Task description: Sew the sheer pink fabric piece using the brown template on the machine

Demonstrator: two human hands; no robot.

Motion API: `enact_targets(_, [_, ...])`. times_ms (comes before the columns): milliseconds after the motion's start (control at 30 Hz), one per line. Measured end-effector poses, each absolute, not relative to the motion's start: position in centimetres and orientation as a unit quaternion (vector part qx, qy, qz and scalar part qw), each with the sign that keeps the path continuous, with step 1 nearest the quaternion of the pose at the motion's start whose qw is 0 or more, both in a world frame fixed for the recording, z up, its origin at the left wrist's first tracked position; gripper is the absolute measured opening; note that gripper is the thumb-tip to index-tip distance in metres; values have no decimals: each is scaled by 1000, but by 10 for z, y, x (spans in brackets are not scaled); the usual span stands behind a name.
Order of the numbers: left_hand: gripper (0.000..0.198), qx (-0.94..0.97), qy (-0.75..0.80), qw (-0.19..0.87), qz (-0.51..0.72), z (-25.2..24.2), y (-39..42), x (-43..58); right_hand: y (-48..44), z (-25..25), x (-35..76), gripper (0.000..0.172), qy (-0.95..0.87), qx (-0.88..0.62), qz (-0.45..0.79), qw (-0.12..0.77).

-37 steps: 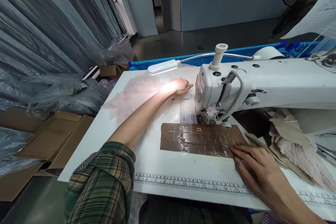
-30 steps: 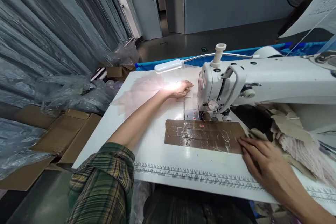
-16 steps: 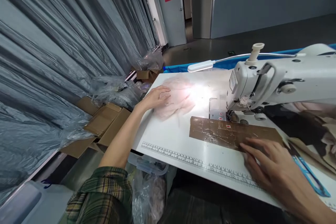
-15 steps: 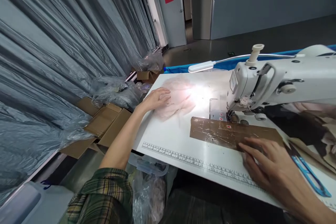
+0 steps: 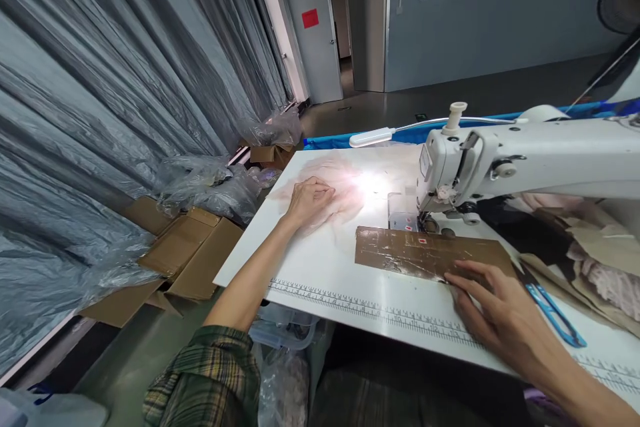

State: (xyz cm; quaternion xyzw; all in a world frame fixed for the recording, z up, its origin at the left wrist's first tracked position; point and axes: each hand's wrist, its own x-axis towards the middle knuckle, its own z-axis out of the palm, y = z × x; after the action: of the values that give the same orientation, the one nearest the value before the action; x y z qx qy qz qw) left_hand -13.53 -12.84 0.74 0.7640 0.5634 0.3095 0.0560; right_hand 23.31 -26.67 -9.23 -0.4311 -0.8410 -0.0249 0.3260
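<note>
Along the near edge of a white worktop (image 5: 320,267) runs a printed ruler (image 5: 360,310). Past it, the right hand (image 5: 493,307), fingers loosely spread, reaches over the near edge of a flat brown panel (image 5: 385,252), a blue-handled tool (image 5: 543,300) just beside. Toward the left edge, the left hand (image 5: 307,200) curls on sheer pink fabric (image 5: 347,203); whether it pinches is unclear. Beyond the panel stands a white sewing machine (image 5: 530,153), a lamp (image 5: 371,137) near the far edge.

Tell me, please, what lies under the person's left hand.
Under the left hand is sheer, pale pink fabric, loosely spread on the white tabletop. The patch directly beneath it is covered, so whether anything else lies there cannot be seen.
</note>
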Motion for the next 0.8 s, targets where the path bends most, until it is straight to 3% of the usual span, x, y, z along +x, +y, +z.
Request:
enact_targets(167, [26,781,518,106,331,9,-148,-112,-267,-88,227,26,-838,-438,-11,326])
enact_targets(333, [30,872,371,225,229,-15,-188,-69,-269,-81,223,24,-826,-449,17,342])
enact_targets(533, [23,944,187,224,156,-24,-216,-43,-269,-77,222,26,-814,-456,52,355])
enact_targets(700, [21,909,301,173,230,-15,-191,-59,-269,-74,222,27,-799,-463,83,374])
enact_targets(800, [34,886,393,142,200,-15,-174,-71,-268,-71,222,26,-797,-456,94,384])
